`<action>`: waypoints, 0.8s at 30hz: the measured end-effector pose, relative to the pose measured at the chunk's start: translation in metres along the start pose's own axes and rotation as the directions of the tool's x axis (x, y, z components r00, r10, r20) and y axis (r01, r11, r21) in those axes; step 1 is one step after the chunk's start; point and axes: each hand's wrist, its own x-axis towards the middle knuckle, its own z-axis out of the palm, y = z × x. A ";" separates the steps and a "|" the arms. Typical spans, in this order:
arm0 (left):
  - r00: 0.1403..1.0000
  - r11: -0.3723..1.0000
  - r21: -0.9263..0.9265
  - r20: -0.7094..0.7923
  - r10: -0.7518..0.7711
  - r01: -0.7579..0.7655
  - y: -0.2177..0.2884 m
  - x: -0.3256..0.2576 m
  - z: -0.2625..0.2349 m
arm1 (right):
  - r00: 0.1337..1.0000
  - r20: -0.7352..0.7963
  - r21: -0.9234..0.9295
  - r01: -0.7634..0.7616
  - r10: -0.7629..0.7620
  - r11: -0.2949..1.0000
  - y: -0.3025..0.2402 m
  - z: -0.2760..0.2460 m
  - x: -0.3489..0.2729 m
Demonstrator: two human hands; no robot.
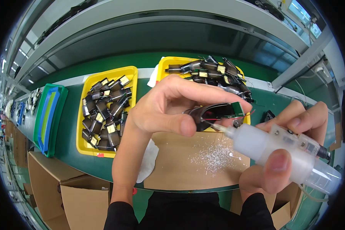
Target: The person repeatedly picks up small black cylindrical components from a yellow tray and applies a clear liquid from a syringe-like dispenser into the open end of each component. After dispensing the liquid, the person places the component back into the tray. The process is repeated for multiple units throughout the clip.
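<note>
My left hand (161,109) is closed around a dark translucent plastic housing (197,114), raised above the bench. A small green circuit board (237,109) and thin red wires stick out of the housing's right end. In my right hand (283,157) is a white, semi-clear dispensing syringe (257,142), gripped between thumb and fingers. Its narrow nozzle points left and reaches to the housing's lower edge; whether the tip touches, I cannot tell. A clear bracket with a black fitting is fixed along the syringe's upper side.
A yellow tray (79,130) of similar dark housings lies at left, another yellow tray (165,61) behind my hands. Below them, cardboard (172,168) bears scattered white specks, beside a white cloth (148,163). Stacked green and blue trays (46,122) stand far left; open cardboard boxes (84,203) sit below the bench.
</note>
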 end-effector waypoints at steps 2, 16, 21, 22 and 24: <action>1.000 1.000 0.019 -0.002 -0.001 0.001 0.004 -0.002 -0.001 | 1.000 -0.003 -0.067 0.001 -0.002 0.998 -0.004 -0.004 -0.002; 0.812 -0.247 0.781 -0.582 0.043 0.573 0.052 -0.088 -0.077 | 0.994 0.052 -0.131 0.100 -0.094 0.986 0.003 -0.038 0.010; 0.708 -0.032 0.743 -0.648 -0.281 0.668 -0.055 -0.036 -0.059 | 0.994 0.018 -0.064 0.106 -0.105 0.992 0.006 -0.036 0.012; 0.743 -0.152 0.792 -0.608 -0.279 0.592 -0.073 -0.031 -0.052 | 0.994 0.017 -0.038 0.109 -0.109 0.993 0.008 -0.036 0.014; 0.731 -0.139 0.770 -0.636 -0.248 0.623 -0.096 -0.021 -0.040 | 0.995 0.039 -0.002 0.088 -0.088 0.996 0.007 -0.037 0.013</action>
